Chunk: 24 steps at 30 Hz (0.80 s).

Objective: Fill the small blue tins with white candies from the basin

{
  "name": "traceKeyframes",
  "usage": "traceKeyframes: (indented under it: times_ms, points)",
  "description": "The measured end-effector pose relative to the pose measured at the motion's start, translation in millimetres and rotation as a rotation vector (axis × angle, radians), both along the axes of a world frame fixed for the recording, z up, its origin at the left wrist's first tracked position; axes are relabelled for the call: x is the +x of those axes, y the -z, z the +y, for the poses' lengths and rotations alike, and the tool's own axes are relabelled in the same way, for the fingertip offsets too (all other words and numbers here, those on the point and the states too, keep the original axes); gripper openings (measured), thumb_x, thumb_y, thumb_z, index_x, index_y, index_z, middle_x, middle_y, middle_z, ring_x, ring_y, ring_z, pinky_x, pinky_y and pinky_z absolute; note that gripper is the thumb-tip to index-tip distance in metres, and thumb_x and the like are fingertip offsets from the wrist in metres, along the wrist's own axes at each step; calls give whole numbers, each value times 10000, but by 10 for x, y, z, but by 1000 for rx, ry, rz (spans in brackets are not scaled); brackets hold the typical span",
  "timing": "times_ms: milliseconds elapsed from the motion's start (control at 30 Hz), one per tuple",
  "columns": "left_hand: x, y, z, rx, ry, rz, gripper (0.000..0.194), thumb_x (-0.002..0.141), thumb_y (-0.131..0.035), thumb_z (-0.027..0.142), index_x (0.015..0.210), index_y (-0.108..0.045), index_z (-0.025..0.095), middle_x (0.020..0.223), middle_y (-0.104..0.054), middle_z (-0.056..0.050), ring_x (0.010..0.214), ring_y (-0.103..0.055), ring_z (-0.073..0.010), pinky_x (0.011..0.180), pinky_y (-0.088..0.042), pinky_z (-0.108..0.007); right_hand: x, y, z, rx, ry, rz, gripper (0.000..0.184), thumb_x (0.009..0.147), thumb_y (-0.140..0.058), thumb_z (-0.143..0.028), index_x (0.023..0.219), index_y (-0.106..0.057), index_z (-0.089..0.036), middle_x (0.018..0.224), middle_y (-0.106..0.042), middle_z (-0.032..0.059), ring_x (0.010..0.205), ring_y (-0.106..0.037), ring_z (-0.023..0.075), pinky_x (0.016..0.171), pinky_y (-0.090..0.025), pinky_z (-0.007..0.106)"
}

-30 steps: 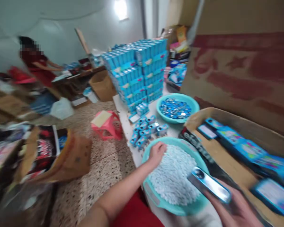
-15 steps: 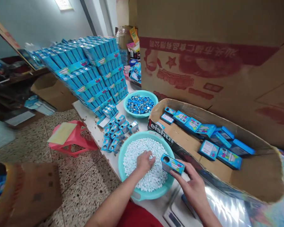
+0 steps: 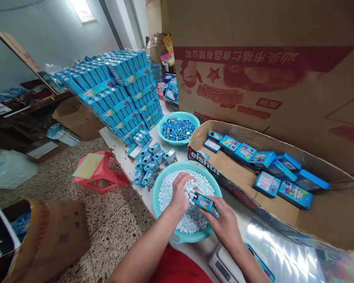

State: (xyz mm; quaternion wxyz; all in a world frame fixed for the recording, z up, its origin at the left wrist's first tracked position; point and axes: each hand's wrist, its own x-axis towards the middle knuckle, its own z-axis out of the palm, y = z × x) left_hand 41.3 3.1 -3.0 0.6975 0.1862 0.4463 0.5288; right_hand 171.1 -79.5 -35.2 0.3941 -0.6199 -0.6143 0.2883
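While cupping white candies (image 3: 190, 187) in the left hand (image 3: 179, 193), clamped a blue box (image 3: 203, 202) in the right hand (image 3: 224, 221), hole toward the handful, over the teal basin (image 3: 156, 189) at the near end of the bench (image 3: 108, 138). Risked scattering candies by loosening the left fingers or tilting the box away. Bore "CARAMELO" on stacked boxes (image 3: 141, 104), "eishu" on the open carton (image 3: 233, 164), inverted Chinese characters on the tall carton (image 3: 212, 23).

Around the basin of white pieces (image 3: 157, 196), small blue boxes (image 3: 147, 159) block us toward 10 o'clock, the basin of caps (image 3: 162, 137) at 12 and the carton's wall (image 3: 236, 185) at 2; we can pass at 9, over the floor (image 3: 124, 212).
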Motion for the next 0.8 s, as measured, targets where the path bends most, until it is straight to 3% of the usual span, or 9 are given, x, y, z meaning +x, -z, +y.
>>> traceKeyframes:
  times_ms: [133,800]
  points:
    - [45,-52,12,27,-83,10,243,652,-658,346,657,-493,169,581,-540,32,484,-529,-100,466,-383,-208,-52,-77,7,17,-18,9,276,806,-591,-370,1032,-630,-218,1008,-651,85,947,-617,253,817,-494,365]
    - [90,-111,74,128,-131,144,294,690,-672,396,637,-502,162,563,-525,36,495,-510,-90,495,-391,-214,-79,-153,151,6,-21,31,275,777,-624,-343,1031,-643,-238,1001,-664,59,944,-622,248,817,-491,364]
